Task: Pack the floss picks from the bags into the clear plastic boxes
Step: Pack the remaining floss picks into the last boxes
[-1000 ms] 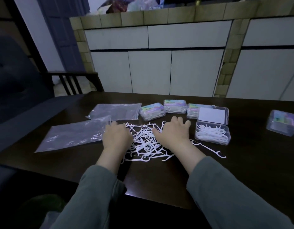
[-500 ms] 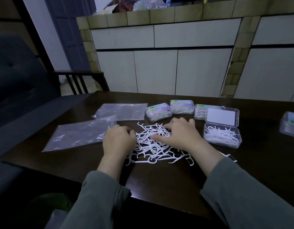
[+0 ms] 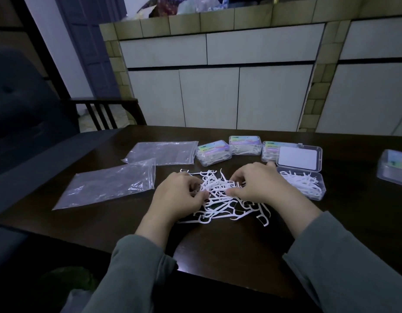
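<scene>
Floss picks [image 3: 220, 199] are lying in a loose white heap at the centre of the frame on the dark table [image 3: 218, 251], and both hands are working into that heap. The left hand [image 3: 176, 196] is curling its fingers into the left edge of the pile and seems to be pinching some picks, while the right hand [image 3: 261, 186] is curving over the right side with its fingertips closing on a bunch. Just right of that hand, the open box [image 3: 302, 184] is sitting with its lid [image 3: 298, 158] folded back, and it is already holding a partial layer of picks. Behind the pile, toward the upper middle of the frame, 3 closed boxes [image 3: 245, 144] are standing in a row and appear to be filled. Another clear box [image 3: 394, 167] is sitting at the right edge of the frame; its contents are too blurred to tell. At the left of the frame, 2 plastic bags [image 3: 109, 184] are lying flat and look emptied. Judging by this, the task is sitting well past halfway: the bags are looking done, several boxes are looking packed, and what is remaining is gathering the loose heap into the open box and closing it
</scene>
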`<action>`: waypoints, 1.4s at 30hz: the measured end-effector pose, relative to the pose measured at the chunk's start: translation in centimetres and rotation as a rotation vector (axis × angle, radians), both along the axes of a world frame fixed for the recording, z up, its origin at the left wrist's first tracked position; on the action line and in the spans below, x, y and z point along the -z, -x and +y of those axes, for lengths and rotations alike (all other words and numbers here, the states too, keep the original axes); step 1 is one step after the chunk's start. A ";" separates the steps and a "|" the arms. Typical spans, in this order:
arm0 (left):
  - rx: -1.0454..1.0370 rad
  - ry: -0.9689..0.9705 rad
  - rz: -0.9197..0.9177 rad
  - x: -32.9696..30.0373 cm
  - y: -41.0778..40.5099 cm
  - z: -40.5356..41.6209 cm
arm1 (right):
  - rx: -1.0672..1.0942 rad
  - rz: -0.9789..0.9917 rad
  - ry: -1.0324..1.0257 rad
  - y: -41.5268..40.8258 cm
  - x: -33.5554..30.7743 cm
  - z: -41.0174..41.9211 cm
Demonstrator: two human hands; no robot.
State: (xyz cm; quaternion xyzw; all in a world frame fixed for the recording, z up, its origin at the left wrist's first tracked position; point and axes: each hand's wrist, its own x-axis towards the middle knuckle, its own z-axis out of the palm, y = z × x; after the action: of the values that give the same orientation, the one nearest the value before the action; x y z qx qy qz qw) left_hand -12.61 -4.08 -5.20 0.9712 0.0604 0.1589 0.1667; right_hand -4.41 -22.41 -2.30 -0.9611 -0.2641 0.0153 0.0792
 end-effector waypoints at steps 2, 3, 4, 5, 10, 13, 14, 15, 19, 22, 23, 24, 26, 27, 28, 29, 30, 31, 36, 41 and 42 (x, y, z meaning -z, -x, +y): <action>-0.015 -0.019 -0.016 0.0 -0.2 -0.2 | 0.016 -0.021 -0.011 0.1 0.2 0.1; -0.021 -0.024 -0.026 0.0 -0.3 -0.3 | 0.024 -0.026 -0.020 0.2 0.3 0.2; -0.022 -0.025 -0.040 0.1 -0.3 -0.4 | 0.032 -0.026 -0.032 0.3 0.4 0.2; -0.021 -0.025 -0.056 0.1 -0.4 -0.5 | 0.040 -0.024 -0.046 0.3 0.4 0.2; -0.030 -0.005 -0.111 0.2 -0.5 -0.8 | 0.086 0.023 -0.101 0.2 0.3 0.0; -0.032 -0.003 -0.163 0.1 -0.6 -1.0 | 0.105 0.036 -0.177 0.0 0.2 -0.2; -0.032 -0.006 -0.189 0.1 -0.6 -1.1 | 0.111 0.042 -0.209 0.0 0.1 -0.3; -0.032 -0.011 -0.209 0.0 -0.5 -1.1 | 0.117 0.047 -0.242 -0.1 -0.1 -0.5; -0.039 0.017 -0.270 0.1 -0.5 -1.1 | 0.135 0.044 -0.338 -0.3 -0.6 -1.2; -0.062 0.063 -0.311 0.0 -0.6 -1.1 | 0.164 0.096 -0.422 -0.4 -0.8 -1.7; -0.065 0.076 -0.320 -0.1 -0.6 -1.2 | 0.171 0.109 -0.452 -0.5 -0.9 -1.8; -0.065 0.093 -0.325 -0.2 -0.6 -1.3 | 0.174 0.116 -0.479 -0.6 -0.9 -1.9; -0.054 0.130 -0.333 -0.4 -0.5 -1.5 | 0.169 0.128 -0.526 -0.6 -0.9 -2.0; -0.047 0.144 -0.338 -0.4 -0.5 -1.6 | 0.164 0.134 -0.547 -0.7 -0.9 -2.0; -0.041 0.156 -0.344 -0.4 -0.5 -1.6 | 0.154 0.135 -0.569 -0.7 -0.9 -2.1; -0.039 0.169 -0.354 -0.4 -0.5 -1.6 | 0.145 0.132 -0.591 -0.6 -1.0 -2.1; -0.041 0.180 -0.369 -0.4 -0.5 -1.6 | 0.136 0.128 -0.620 -0.6 -1.0 -2.2; -0.048 0.189 -0.386 -0.4 -0.6 -1.5 | 0.128 0.126 -0.654 -0.6 -1.1 -2.2; -0.061 0.237 -0.441 -0.7 -0.8 -1.7 | 0.099 0.141 -0.890 -0.3 -1.6 -2.5; -0.030 0.355 -0.417 -1.3 -1.0 -2.9 | 0.094 0.129 -1.053 -0.5 -1.9 -3.0; -0.019 0.384 -0.423 -1.6 -1.2 -3.3 | 0.095 0.124 -1.074 -0.6 -1.9 -3.3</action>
State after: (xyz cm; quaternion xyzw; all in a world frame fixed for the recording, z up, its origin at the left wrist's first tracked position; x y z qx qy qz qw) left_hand -11.46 -7.37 -3.58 0.8665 0.0625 0.3451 0.3552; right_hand -3.83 -25.66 -0.38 -0.7936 -0.1858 -0.0687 0.5752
